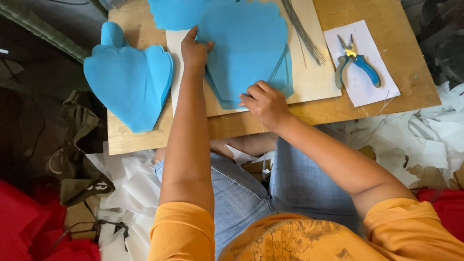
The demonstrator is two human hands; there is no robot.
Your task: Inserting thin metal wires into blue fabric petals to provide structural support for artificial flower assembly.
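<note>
A stack of blue petal-shaped paper sheets (246, 48) lies on a pale board (316, 77) on the wooden table (406, 19). My left hand (194, 48) presses down on the stack's left edge, fingers flat. My right hand (263, 102) pinches the stack's lower edge near a thin wire that runs across the paper. A second pile of blue petal shapes (129, 77) rests at the table's left end, overhanging the edge.
A bundle of thin metal wires (302, 29) lies on the board at the top. Blue-handled pliers (356, 62) rest on a white sheet (369, 89) at the right. White paper scraps (425, 140) and red paper (19, 217) litter the floor around my legs.
</note>
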